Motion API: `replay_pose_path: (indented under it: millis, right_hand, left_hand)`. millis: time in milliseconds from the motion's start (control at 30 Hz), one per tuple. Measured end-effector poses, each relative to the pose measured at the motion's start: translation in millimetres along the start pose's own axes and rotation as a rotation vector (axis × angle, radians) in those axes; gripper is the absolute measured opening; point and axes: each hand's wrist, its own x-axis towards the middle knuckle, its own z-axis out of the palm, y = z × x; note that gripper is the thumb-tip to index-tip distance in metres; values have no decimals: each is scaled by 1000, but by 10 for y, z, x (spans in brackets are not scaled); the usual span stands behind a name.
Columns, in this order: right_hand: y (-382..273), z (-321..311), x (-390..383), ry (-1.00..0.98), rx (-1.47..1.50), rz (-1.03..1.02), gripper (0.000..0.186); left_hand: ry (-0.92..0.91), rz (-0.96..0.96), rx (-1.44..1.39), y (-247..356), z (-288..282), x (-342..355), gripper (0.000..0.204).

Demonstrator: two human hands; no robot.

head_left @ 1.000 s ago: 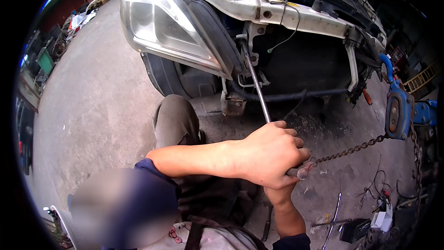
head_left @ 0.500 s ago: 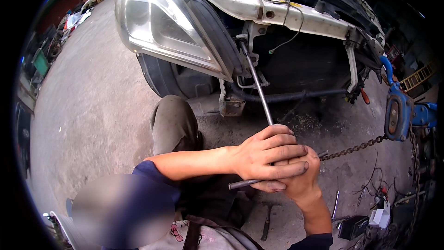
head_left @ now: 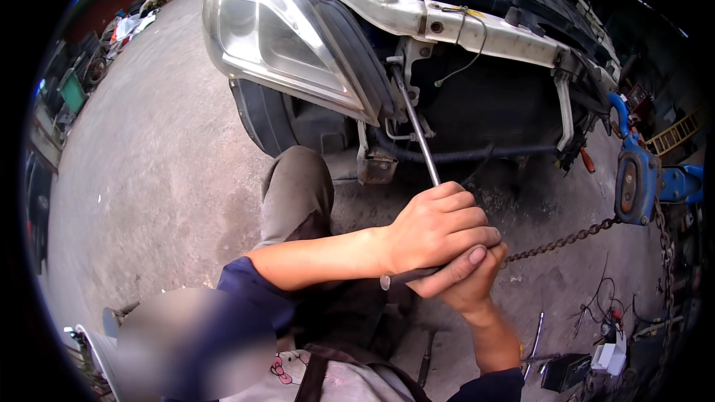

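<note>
Both hands are closed round the crossbar of a long T-handle wrench (head_left: 419,134). My left hand (head_left: 441,229) lies over the top, its thumb along the bar, whose blunt left end sticks out beside it. Beneath and to the right, my right hand (head_left: 477,281) is wrapped round the other part; most of its fingers are hidden. The steel shaft slants up and away to a bracket (head_left: 412,59) beside the headlight (head_left: 287,45) on the car's opened front. What the wrench tip sits on is too small to make out.
A white metal crossbeam (head_left: 491,30) spans the car front. At right hangs a blue chain hoist (head_left: 638,182) with a rusty chain (head_left: 570,242). A hammer (head_left: 427,357) lies on the floor below my hands, a black box (head_left: 566,372) and cables farther right. My knee (head_left: 298,186) is near the bumper area.
Both hands have shifted slightly toward the car with the wrench handle. The bar's left end has risen, and its right end is now hidden. The view has shifted a little.
</note>
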Motion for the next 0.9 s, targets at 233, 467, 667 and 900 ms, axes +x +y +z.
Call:
replay_pose_path:
  millis: [233,467,667,900]
  right_hand:
    - [-27,100,-138,131,278,157,23]
    - [-77,-179,-227,372,-46,196,27]
    - [-141,-89,-748,584,315,498,25]
    - [-211,171,-776,644,538,519,26]
  left_hand:
    - [-287,-112,53,109,-96,112,33]
    - [-505,-120,555,-285,-705,-16,76]
    - [-714,-90,1211,-966,-1170,-19,63]
    - [-860,-32,1344,-1022,-1053,40,47]
